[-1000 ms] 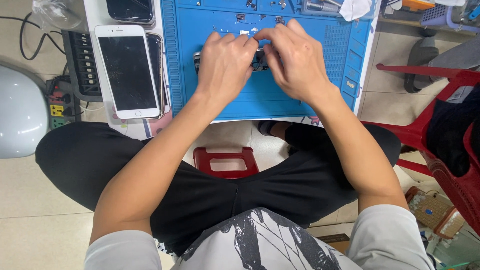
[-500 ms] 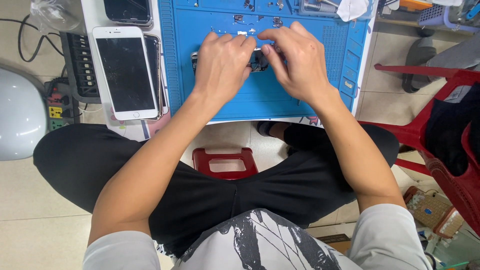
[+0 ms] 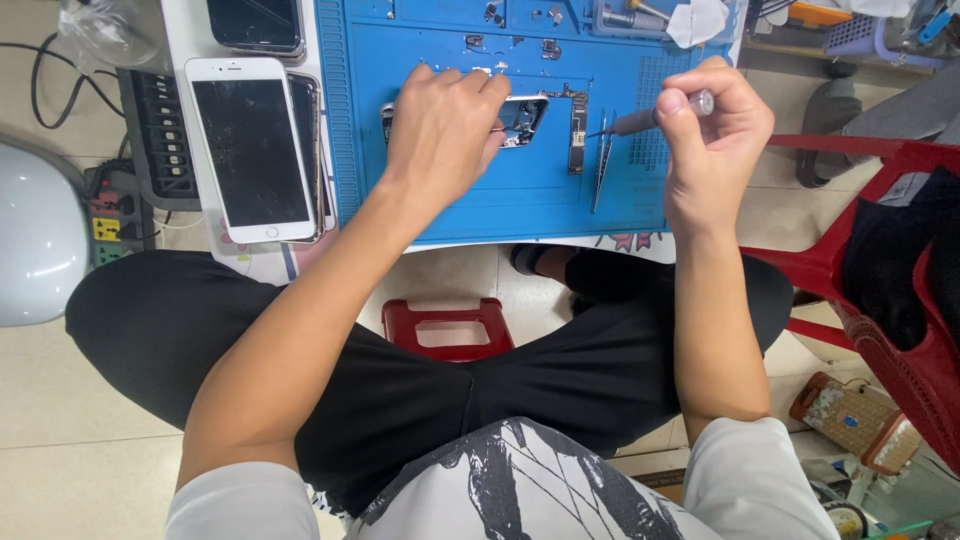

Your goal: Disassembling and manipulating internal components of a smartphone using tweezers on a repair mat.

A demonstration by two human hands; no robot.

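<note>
A: At the far left, well away from either hand, a pale grey rounded appliance (image 3: 35,235) sits on the floor beside a power strip (image 3: 110,210) and a black tray (image 3: 160,150).

B: Closer in, still left of the left hand, a white smartphone (image 3: 250,150) lies face up, its dark screen cracked, on the white edge of the table (image 3: 245,265). A second, dark phone (image 3: 255,22) lies above it.

A: The left hand (image 3: 440,135) rests palm down on the blue work mat (image 3: 500,200), fingers curled over an opened phone housing (image 3: 520,118). The housing lies flat on the mat, partly hidden under that hand, with only its right end showing. Whether the fingers pinch it or merely press on it cannot be told.

B: Just right of that hand, a narrow circuit board (image 3: 577,135) lies on the mat, and beside it a pair of tweezers (image 3: 598,165).

A: The right hand (image 3: 710,140) is raised clear of the mat, closed around a small screwdriver (image 3: 650,117). Thumb and fingers wrap the handle, and the tip points left towards the board.

B: Below both hands a red plastic stool (image 3: 447,328) shows between the person's knees. Right of the right hand stands a red chair (image 3: 880,270).
</note>
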